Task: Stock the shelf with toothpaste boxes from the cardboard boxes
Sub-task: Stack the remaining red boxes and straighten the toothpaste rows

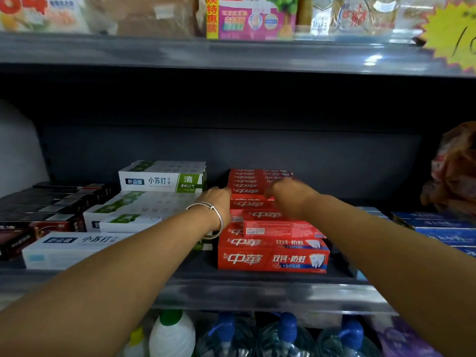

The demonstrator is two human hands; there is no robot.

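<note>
Hands, L [217, 199] & R [284, 194], on red toothpaste boxes [273, 256] at shelf [257, 284].

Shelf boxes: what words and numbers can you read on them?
"中華", "双钙·防蛀", "+50%钙": front red toothpaste box.
"舒客健 小苏打", "清", "清新口气": top white-and-green toothpaste box.
"小苏打": front white toothpaste box.
Black boxes, blue boxes, yellow starburst sign: too blurred.
</note>
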